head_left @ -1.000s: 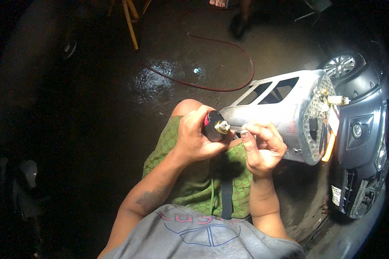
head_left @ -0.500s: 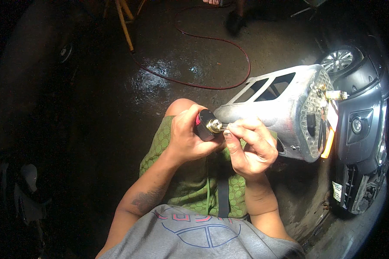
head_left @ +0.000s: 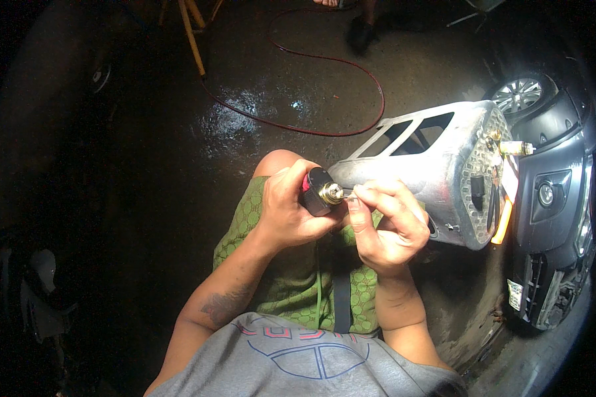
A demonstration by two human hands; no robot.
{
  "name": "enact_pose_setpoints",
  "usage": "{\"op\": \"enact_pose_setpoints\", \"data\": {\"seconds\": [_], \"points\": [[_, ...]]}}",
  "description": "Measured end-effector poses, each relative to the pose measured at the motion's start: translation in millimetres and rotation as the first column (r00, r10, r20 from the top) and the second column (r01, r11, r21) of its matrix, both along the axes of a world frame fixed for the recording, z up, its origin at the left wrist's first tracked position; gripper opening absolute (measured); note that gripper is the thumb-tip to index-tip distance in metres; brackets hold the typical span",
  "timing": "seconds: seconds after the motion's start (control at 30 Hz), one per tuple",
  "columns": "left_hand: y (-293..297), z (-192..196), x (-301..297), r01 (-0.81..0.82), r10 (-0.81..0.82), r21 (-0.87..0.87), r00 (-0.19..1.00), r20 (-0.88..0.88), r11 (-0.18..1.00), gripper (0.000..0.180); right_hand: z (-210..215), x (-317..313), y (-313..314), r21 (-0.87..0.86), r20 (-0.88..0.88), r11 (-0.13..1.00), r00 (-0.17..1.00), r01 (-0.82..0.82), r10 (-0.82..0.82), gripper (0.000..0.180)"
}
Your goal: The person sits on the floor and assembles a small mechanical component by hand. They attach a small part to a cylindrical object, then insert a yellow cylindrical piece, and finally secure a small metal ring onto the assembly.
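Observation:
My left hand (head_left: 286, 206) is wrapped around a black box-shaped vape mod (head_left: 315, 184), holding it above my lap. A round, brass-coloured metal deck (head_left: 331, 192) faces up and right on its end, its cap off. Close by, my right hand (head_left: 396, 231) is closed in a pinch at thumb and forefinger. Between those fingertips sits a thin metal piece (head_left: 349, 196), pointing at the deck; it is too small to name exactly.
Right of my hands stands a grey plastic stool (head_left: 424, 173), with a small bottle (head_left: 512, 148), an orange-handled tool (head_left: 503, 221) and a black block (head_left: 477, 190) on top. Beyond it is a dark grey car (head_left: 563, 178). A red hose (head_left: 298, 130) curves over the wet floor; another person's foot (head_left: 327, 2) shows beyond.
My right hand has drawn slightly right, away from the deck, with its pinch kept. The vape mod has shifted very little in my left hand.

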State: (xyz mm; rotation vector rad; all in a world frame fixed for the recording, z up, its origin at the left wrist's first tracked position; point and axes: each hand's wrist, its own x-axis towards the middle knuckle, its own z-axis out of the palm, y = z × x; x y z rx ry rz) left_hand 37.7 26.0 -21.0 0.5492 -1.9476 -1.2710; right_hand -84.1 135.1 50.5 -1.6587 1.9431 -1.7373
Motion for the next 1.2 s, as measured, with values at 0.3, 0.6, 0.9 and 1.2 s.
{"op": "enact_pose_setpoints", "data": {"seconds": [0.3,0.6,0.9,1.2], "points": [[-2.3,-12.7,-2.5,-0.128,0.089,-0.264,0.984,-0.154,0.956,0.062,-5.1,-1.9,0.5,-0.001,0.010,1.000,1.000,-0.010,0.010,0.022],[3.3,4.9,3.7,-0.033,0.033,0.006,0.998,0.048,0.999,0.044,-14.4,-17.7,5.3,0.004,0.242,0.999,0.969,0.045,-0.045,0.013],[6.5,8.4,-1.0,-0.025,0.025,-0.064,1.000,0.013,0.998,0.042,-24.7,-26.4,11.6,0.013,0.240,0.996,0.966,0.092,-0.093,0.012],[3.7,-3.3,3.8,-0.070,0.060,-0.191,0.997,-0.058,0.979,0.045,-24.5,-18.0,10.9,0.018,0.229,0.998,0.972,0.052,-0.055,0.013]]}}
